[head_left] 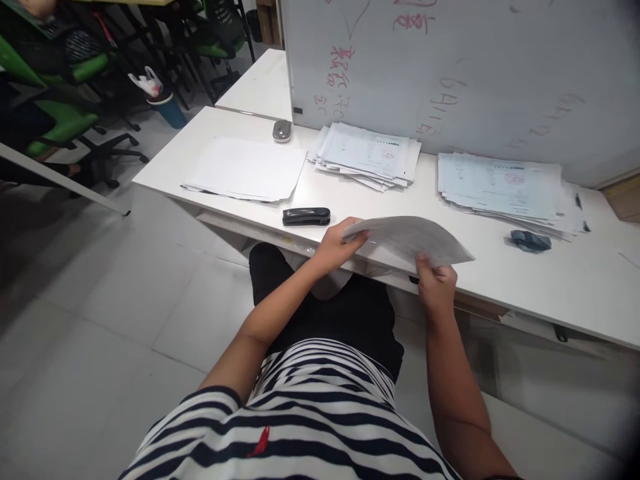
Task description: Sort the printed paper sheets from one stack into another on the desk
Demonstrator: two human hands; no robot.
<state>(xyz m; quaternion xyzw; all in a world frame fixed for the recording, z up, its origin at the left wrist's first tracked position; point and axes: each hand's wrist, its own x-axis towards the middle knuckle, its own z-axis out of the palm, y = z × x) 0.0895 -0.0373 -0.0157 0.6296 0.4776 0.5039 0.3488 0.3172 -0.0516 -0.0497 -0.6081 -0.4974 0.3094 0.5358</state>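
Both my hands hold a thin sheaf of printed paper (pixel 407 239) just above the front edge of the white desk (pixel 550 280). My left hand (pixel 336 245) pinches the sheaf's left corner. My right hand (pixel 436 283) grips its near right edge, thumb on top. The sheets lie almost flat, bowed slightly upward. A black stapler (pixel 306 216) rests on the desk just left of my left hand.
Farther back lie a blank white stack (pixel 247 170), a fanned pile of forms (pixel 367 155) and a larger pile (pixel 505 187) at right. A small grey device (pixel 282 131) and a dark clip (pixel 530 241) sit on the desk. A whiteboard (pixel 475 67) stands behind; green chairs (pixel 60 113) at left.
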